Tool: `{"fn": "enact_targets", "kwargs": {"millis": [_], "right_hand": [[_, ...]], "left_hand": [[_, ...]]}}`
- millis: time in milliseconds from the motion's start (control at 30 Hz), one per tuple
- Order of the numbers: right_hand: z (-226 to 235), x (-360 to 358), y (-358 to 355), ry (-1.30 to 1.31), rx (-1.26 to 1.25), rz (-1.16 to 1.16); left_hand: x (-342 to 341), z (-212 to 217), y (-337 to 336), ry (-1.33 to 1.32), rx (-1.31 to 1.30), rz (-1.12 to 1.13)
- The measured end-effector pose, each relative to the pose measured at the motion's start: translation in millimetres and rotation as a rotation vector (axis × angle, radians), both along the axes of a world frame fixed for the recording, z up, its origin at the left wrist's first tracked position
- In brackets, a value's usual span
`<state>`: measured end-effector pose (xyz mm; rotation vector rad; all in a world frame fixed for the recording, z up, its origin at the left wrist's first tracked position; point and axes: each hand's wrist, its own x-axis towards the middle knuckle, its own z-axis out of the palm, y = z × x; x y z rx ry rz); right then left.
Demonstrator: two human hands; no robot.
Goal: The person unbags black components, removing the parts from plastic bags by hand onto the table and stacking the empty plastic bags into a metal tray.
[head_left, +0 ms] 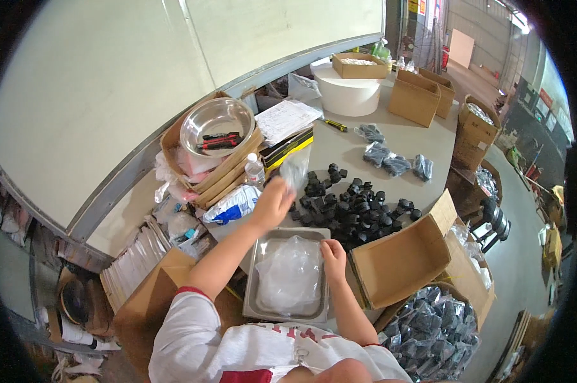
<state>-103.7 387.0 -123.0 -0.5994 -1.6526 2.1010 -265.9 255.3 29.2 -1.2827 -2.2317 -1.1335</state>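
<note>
My left hand (pixel 274 205) is raised above the table, closed on a clear plastic bag (pixel 295 168) that looks smeared by motion. By the right rim of a metal tray (pixel 258 290), my right hand (pixel 333 258) has its fingers curled together; whatever they hold, if anything, is hidden. Inside the tray lies a pile of clear, flat plastic bags (pixel 288 274). Just beyond it, small black plastic parts (pixel 355 210) are heaped loosely on the table. Several filled bags of black parts (pixel 395 165) sit farther back.
An open cardboard box (pixel 400 258) stands right of the tray, above a container of bagged black parts (pixel 432 332). To the left are a steel bowl with red-handled tools (pixel 217 121), a bottle (pixel 254 169) and stacked papers (pixel 287 121). A white drum (pixel 346 92) stands at the back.
</note>
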Motion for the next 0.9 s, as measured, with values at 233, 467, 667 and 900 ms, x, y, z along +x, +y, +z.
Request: {"fn": "enact_targets", "kwargs": {"millis": [233, 467, 667, 900], "right_hand": [[66.9, 21.9, -56.1, 0.253, 0.752, -0.036], [-27.1, -5.6, -112.9, -0.637, 1.395, 0.739], [-65.3, -14.1, -117.1, -0.818, 1.652, 0.723], [-75.0, -19.2, -111.9, -0.856, 1.709, 0.706]], "left_hand": [[151.3, -151.9, -87.2, -0.026, -0.891, -0.204], [180.9, -38.7, -150.8, -0.647, -0.812, -0.433], [152.1, -68.1, -332.5, -0.539, 0.248, 0.661], [172.0, -254.8, -435.7, -1.029, -0.425, 1.044]]}}
